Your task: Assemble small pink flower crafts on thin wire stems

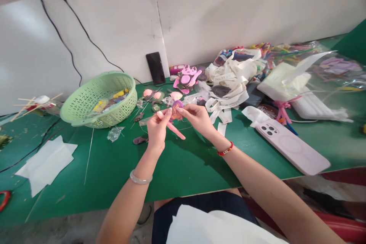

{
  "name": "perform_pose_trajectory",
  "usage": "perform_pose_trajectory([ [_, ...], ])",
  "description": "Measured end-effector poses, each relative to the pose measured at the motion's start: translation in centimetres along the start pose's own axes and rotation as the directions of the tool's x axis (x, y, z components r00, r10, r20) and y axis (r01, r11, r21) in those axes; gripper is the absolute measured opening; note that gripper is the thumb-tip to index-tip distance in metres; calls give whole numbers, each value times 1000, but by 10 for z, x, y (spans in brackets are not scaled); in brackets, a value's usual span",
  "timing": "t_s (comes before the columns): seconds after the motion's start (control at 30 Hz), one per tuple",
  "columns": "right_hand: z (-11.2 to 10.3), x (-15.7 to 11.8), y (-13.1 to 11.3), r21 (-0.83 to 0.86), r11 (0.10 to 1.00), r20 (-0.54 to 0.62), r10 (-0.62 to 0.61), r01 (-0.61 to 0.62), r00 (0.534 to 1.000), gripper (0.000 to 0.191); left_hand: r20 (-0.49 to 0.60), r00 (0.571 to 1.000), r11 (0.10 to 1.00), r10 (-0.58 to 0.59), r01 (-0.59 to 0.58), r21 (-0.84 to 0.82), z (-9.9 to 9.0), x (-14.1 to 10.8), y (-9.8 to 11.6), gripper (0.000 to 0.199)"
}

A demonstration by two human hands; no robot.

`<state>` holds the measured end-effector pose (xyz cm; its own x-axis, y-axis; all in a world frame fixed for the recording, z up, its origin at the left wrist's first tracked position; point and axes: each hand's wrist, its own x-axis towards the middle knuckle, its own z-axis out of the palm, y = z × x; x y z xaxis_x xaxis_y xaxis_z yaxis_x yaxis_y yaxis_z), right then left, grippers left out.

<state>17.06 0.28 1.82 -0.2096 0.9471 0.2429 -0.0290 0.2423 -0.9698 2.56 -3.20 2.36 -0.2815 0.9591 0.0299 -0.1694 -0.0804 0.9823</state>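
My left hand [158, 127] is closed, thumb against fingers, over the middle of the bench. It pinches a limp pink strip [175, 131], whose rounded end hangs down to the right. Close beside it, my right hand [198, 120] is closed in a pinch at the edge of a small purple and orange piece [177, 107]. That piece sits between the fingertips of both hands, which partly cover it. Just behind lie several small pink and dark green bundles [157, 96]. Below and left of my left hand rests a limp dark grey piece [139, 140].
A green plastic basket [76, 116] with small packets stands left. At the back are a black phone [156, 68], a pink layered item [187, 79] and heaped white ribbon [225, 74]. A pink phone [294, 145] and tissue pack [277, 84] lie right; paper sheets [47, 164] left.
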Motion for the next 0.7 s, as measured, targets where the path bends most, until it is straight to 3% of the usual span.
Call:
perform_pose_trajectory([
  [0.13,2,-1,-3,47,998,21,42,-43,999,48,-1,1000,1000,13,-13,-1,0,1,-1,32],
  [0.3,3,0,-3,22,999,-30,28,-27,999,48,-7,1000,1000,7,-7,9,1,0,1,32],
  [0.7,2,0,2,21,1000,-24,2,-2,1000,45,-1,1000,1000,0,0,30,5,-2,3,28],
])
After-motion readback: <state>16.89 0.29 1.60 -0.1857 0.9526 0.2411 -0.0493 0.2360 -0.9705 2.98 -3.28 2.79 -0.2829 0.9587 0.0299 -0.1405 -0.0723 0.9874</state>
